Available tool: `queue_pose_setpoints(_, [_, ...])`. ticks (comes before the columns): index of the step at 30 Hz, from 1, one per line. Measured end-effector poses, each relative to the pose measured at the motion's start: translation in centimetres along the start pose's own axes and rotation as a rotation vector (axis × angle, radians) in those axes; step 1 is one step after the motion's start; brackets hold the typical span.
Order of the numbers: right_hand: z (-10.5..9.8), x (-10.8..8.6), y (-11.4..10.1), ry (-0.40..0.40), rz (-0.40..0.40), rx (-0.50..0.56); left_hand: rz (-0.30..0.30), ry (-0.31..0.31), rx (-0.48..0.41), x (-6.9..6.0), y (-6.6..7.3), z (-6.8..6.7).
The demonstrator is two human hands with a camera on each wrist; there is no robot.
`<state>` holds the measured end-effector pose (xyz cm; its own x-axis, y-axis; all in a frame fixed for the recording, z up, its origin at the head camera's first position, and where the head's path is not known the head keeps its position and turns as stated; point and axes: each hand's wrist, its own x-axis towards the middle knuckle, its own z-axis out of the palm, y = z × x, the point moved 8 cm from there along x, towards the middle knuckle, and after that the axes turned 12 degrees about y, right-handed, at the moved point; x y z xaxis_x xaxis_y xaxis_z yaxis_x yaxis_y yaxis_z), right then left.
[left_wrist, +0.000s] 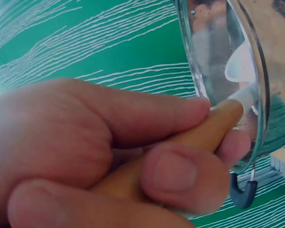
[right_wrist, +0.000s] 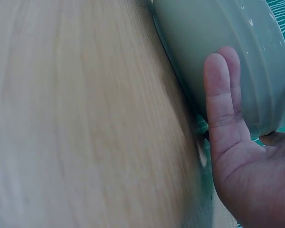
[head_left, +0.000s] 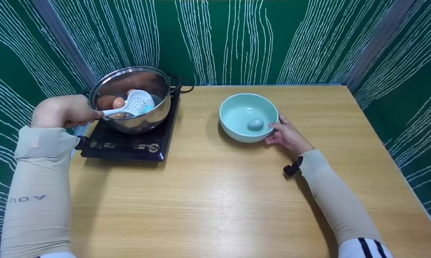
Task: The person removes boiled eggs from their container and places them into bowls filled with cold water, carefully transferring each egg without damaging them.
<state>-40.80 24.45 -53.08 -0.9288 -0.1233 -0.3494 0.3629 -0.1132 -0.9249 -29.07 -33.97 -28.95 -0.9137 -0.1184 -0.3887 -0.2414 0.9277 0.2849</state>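
Note:
At the left, my left hand [head_left: 74, 109] grips the wooden handle [left_wrist: 216, 121] of a white slotted spoon [head_left: 138, 102]. Its perforated head is inside a steel pot [head_left: 140, 123], among brown eggs [head_left: 118, 103]; a turquoise patch shows at the head's lower edge, too small to identify. My right hand [head_left: 287, 134] holds a pale green bowl [head_left: 233, 133] by its right side, thumb at the rim and fingers along the outer wall. Inside the bowl lies one pale bluish egg [head_left: 255, 124]. The right wrist view shows two fingers [right_wrist: 218, 90] lying straight against the bowl.
Beneath the pot is a black induction cooker [head_left: 124, 147] with a cable [head_left: 188, 86] behind it. A wooden table [head_left: 215, 197] carries everything, and green panels with white lines [head_left: 237, 43] rise along its back and sides.

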Motion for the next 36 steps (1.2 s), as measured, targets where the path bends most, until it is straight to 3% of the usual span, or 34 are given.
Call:
queue_pose_setpoints(10, [0.1, -0.4, -0.1, -0.009, -0.004, -0.015, 0.043, -0.116, -0.086, 1.7, -0.7, 1.4])
queue_pose_setpoints(15, [0.1, -0.3, -0.1, -0.006, -0.003, -0.023, 0.054, -0.128, -0.119, 2.2, -1.0, 1.8])
queue_pose_setpoints(25, [0.2, -0.2, -0.1, 0.001, -0.003, -0.038, -0.016, -0.201, -0.255, 2.6, -1.9, 2.1])
queue_pose_setpoints(36, [0.2, -0.4, -0.4, -0.030, -0.022, -0.016, -0.034, -0.286, -0.263, 2.7, -1.4, 1.7])
